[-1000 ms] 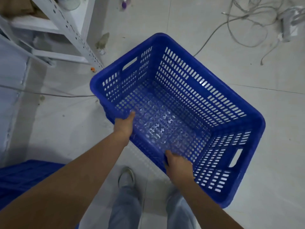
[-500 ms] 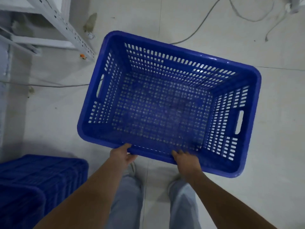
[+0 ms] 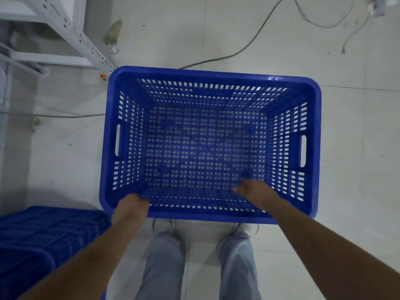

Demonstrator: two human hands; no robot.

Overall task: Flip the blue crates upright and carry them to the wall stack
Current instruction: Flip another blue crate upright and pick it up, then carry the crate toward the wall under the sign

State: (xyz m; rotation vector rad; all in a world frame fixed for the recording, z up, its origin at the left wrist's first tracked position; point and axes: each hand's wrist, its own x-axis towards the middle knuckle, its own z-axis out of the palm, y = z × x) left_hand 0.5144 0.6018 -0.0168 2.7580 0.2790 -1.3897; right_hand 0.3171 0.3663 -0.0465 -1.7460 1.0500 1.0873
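A blue slotted crate [image 3: 207,76] is upright with its open side facing me, square in front of my legs. My left hand [image 3: 132,205] grips the crate's near rim close to its left corner. My right hand [image 3: 254,190] reaches over the near rim, and its blurred fingers lie inside against the near wall. Whether it grips is unclear. More blue crates [image 3: 32,239] lie bottom-up at the lower left, partly cut off by the frame edge.
A white metal shelf rack [image 3: 71,33] stands at the upper left, its post close to the crate's far left corner. Grey cables [image 3: 249,46] trail across the tiled floor behind the crate and to its left. My shoes show below the near rim.
The crate has swung from skewed to square in front of me and levelled out. My right hand has moved from the near rim to inside the crate; my left hand stays on the rim.
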